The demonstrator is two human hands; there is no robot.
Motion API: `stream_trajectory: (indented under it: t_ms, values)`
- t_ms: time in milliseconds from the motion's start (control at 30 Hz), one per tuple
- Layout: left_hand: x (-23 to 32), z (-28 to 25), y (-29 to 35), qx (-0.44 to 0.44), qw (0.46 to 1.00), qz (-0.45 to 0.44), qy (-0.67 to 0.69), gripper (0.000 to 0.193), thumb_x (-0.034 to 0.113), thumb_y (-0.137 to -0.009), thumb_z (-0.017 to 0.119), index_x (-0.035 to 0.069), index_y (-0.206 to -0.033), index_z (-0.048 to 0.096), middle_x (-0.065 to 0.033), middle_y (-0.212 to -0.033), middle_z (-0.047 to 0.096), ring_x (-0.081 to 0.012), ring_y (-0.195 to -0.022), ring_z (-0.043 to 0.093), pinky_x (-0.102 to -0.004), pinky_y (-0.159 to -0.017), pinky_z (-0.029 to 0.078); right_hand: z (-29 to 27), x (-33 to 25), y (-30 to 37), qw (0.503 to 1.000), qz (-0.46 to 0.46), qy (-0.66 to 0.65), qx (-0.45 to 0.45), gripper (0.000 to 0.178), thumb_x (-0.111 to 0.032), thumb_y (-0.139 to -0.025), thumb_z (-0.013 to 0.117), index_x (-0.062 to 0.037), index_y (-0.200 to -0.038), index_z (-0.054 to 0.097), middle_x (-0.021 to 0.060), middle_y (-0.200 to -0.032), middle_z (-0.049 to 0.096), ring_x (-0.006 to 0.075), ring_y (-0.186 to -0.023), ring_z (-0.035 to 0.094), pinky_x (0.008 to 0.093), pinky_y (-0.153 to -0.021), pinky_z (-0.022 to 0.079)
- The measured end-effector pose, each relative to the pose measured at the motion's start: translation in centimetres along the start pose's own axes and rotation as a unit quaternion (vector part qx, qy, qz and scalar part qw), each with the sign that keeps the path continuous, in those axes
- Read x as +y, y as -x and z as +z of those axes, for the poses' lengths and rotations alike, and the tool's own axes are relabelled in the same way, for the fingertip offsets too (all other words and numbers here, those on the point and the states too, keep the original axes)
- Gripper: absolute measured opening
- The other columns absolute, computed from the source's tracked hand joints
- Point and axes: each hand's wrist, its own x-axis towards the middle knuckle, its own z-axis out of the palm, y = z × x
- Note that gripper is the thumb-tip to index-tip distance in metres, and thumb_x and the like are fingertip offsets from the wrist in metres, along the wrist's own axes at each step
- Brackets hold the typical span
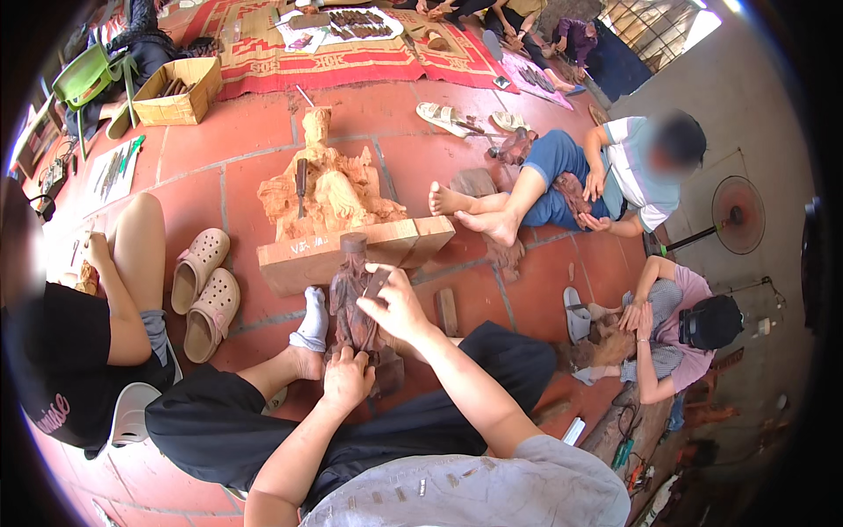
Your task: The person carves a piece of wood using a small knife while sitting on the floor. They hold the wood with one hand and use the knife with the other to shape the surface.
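A dark reddish-brown carved wooden statue (353,303) stands upright between my legs, with a flat-topped head. My left hand (349,379) is closed around its lower part near the base. Beside the statue's upper right side is my right hand (397,306), its fingers bent around a small, flat, dark-brown piece (376,283) that looks like folded sandpaper. This piece is pressed against or very close to the carving; which one, I cannot tell. Just beyond stands a larger pale wood carving (329,189) on a thick wooden block (299,261), with a dark-handled chisel (301,186) leaning on it.
Beige clogs (211,314) lie left, near a seated person (83,325). Two people sit at right, one with a reddish carving (572,193). A wood offcut (446,312) lies right of the statue. Farther off are a yellow box (178,104), a red mat (303,72) and a fan (736,215).
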Motion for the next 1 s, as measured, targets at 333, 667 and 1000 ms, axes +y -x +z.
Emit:
stream_trajectory:
  t_ms: [333,667,1000]
  values:
    - [-0.2,0.2,-0.1,-0.004,1.0,0.001,-0.012,0.02,0.024,-0.077,0.071,0.007,-0.085,0.063,-0.0161,-0.09,0.056,-0.036,-0.086,0.06,-0.0465,-0.077,0.05,-0.3,1.1,-0.7,1.0,0.002,-0.03,-0.002,0.021,-0.016,-0.077,0.08,-0.0012,-0.083,0.067,0.0137,-0.133,0.056,0.0334,-0.122,0.05,0.0438,-0.103,0.04]
    - [-0.4,-0.1,0.1,-0.011,1.0,0.005,-0.016,0.022,0.026,-0.079,0.07,0.007,-0.089,0.064,-0.0163,-0.094,0.057,-0.0357,-0.089,0.061,-0.0465,-0.077,0.052,-0.4,1.1,-1.2,0.999,0.018,-0.035,0.022,0.017,-0.012,-0.079,0.078,-0.0021,-0.087,0.067,0.0118,-0.12,0.063,0.0309,-0.113,0.057,0.0409,-0.097,0.045]
    - [0.0,0.5,-0.4,-0.021,1.0,0.0,-0.001,0.021,0.025,-0.078,0.071,0.007,-0.088,0.064,-0.0166,-0.094,0.057,-0.0362,-0.09,0.061,-0.0472,-0.078,0.052,-1.1,3.6,-0.4,0.999,0.0,-0.017,0.051,0.018,-0.012,-0.079,0.078,-0.0023,-0.091,0.068,0.0099,-0.113,0.067,0.0293,-0.107,0.06,0.0391,-0.092,0.047]
